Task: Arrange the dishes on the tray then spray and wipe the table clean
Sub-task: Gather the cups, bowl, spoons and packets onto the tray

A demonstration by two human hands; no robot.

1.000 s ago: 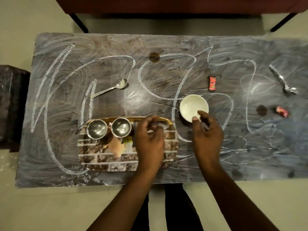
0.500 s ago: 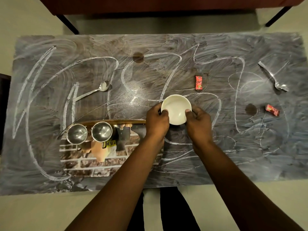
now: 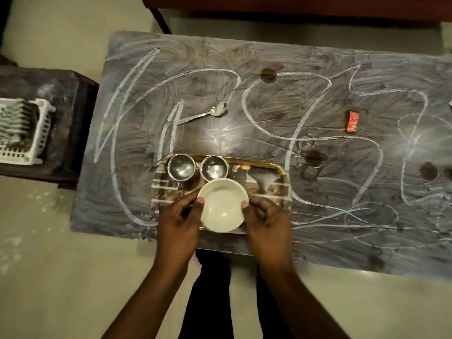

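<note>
The round white bowl [image 3: 223, 205] is sitting in the lower middle of the frame with its mouth facing straight up at the camera; being round, it is showing no long axis. The left hand [image 3: 179, 217] and the right hand [image 3: 267, 218] are gripping it from opposite sides, each thumb pressing on the rim and the other fingers curling round the wall. It is hanging over the near half of the rectangular gold-rimmed tray [image 3: 278, 167], whose long side is running left to right across the frame. Whether the bowl is touching the tray cannot be told, since the bowl and both hands are hiding the tray's near edge. The printed picture on the tray is too dim to make out. Along the tray's far edge a small round steel cup [image 3: 181, 166] and a second steel cup [image 3: 214, 168] are standing upright, side by side, the second just above the bowl. Higher up, a steel spoon [image 3: 203, 114] is lying on a slant, scoop toward the upper right. A small red sachet [image 3: 352, 121] is lying at the right. The grey chalk-smeared table [image 3: 342, 241] is running off the right edge, and a white plastic rack [image 3: 24, 133] is being cut off at the left edge. The bowl is looking plain, smooth and empty inside.
</note>
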